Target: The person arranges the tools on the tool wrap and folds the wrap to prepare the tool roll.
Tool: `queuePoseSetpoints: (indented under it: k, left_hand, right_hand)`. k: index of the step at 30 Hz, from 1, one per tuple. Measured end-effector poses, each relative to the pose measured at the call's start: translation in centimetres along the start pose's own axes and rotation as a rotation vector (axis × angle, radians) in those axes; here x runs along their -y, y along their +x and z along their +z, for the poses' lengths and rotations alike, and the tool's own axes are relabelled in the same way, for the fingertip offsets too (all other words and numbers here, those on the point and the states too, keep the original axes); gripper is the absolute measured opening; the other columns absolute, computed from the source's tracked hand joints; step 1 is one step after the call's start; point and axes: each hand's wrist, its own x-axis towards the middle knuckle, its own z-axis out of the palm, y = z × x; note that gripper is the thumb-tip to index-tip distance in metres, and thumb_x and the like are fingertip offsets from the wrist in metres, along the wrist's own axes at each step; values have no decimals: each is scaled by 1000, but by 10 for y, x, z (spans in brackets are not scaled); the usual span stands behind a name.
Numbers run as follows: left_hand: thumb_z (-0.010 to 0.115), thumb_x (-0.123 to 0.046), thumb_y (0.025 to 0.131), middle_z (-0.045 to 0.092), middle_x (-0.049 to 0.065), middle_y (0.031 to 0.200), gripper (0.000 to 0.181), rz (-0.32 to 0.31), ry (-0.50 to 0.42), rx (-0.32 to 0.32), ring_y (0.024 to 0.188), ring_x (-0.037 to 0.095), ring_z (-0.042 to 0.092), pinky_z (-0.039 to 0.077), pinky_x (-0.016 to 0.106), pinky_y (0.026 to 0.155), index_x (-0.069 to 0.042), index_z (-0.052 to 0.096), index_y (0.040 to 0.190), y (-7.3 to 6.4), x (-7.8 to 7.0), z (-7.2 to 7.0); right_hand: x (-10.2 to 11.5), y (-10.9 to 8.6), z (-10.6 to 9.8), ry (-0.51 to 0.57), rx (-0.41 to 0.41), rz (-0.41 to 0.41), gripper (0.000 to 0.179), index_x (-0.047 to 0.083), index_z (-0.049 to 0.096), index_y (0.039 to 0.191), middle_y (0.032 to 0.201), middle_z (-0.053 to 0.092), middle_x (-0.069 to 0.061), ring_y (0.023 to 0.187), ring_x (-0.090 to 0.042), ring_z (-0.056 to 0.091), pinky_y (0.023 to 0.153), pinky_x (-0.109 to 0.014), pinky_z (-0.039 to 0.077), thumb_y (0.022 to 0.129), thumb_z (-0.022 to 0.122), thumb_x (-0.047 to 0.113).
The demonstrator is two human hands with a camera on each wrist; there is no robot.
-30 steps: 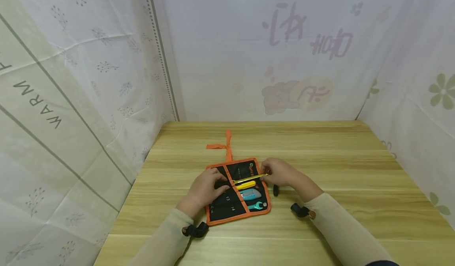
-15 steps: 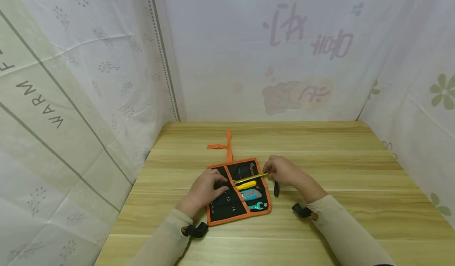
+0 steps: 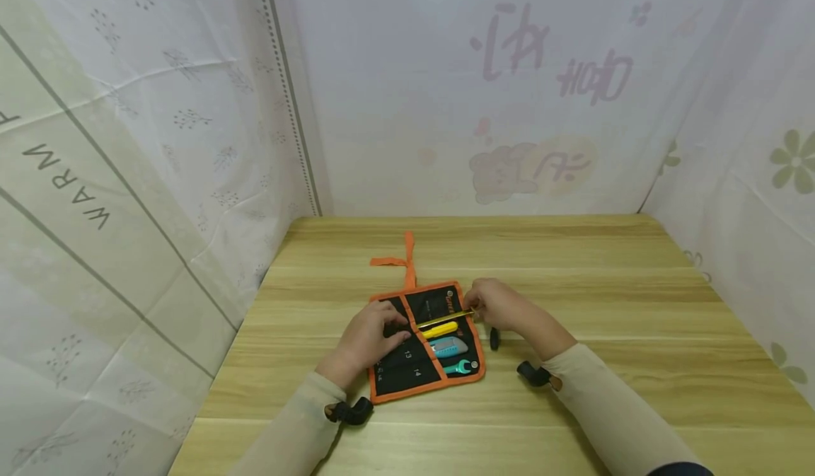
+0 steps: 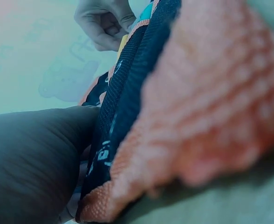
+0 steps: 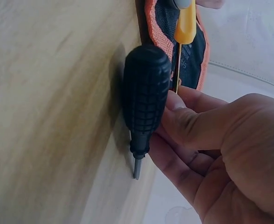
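A black tool pouch (image 3: 395, 373) with orange trim lies unfolded on the table. My left hand (image 3: 369, 336) rests on its left part, fingers loosely bent over the fabric. At the pouch's right edge my right hand (image 3: 499, 305) pinches the end of a long, thin golden tool (image 3: 446, 319) between thumb and fingertips. The tool's other end reaches the pocket edge near my left fingers. Below it, a yellow handle (image 3: 441, 331), a light-blue utility knife (image 3: 449, 348) and a teal open-end wrench (image 3: 460, 368) stick out of pockets.
A short black-handled screwdriver (image 5: 146, 93) lies on the table just right of the pouch, close under my right hand. Orange tie straps (image 3: 409, 260) stretch from the pouch toward the back of the table. Printed cloth (image 3: 446, 108) hangs around the table.
My right hand shifted slightly right with the golden tool, then came back left, and the tool's held end is now nearer the pouch. The left hand has stayed in place.
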Motion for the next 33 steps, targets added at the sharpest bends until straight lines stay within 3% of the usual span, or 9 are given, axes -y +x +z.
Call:
queuePoseSetpoints:
  k: [10, 19, 33]
  left_hand:
    - [86, -32, 90, 63, -14, 95, 16, 12, -22, -1, 89, 8, 57, 53, 31, 79, -22, 79, 100, 2, 1, 1]
    - [85, -31, 91, 62, -14, 94, 15, 3, -37, 4, 87, 8, 55, 52, 31, 78, -21, 80, 101, 2, 0, -2]
    - [85, -30, 91, 63, -13, 96, 16, -20, -73, 23, 88, 8, 56, 52, 32, 78, -21, 79, 102, 2, -2, -2]
  right_hand:
    - [0, 2, -1, 6, 22, -17, 29, 12, 80, 101, 94, 60, 1, 80, -11, 57, 70, -28, 54, 89, 74, -13]
    - [-1, 5, 0, 11, 31, -54, 32, 10, 81, 107, 97, 63, 0, 83, -10, 58, 72, -27, 55, 92, 68, -14]
    - [3, 4, 3, 1, 38, -33, 27, 13, 81, 109, 99, 63, 2, 83, -10, 58, 72, -26, 54, 92, 73, -8]
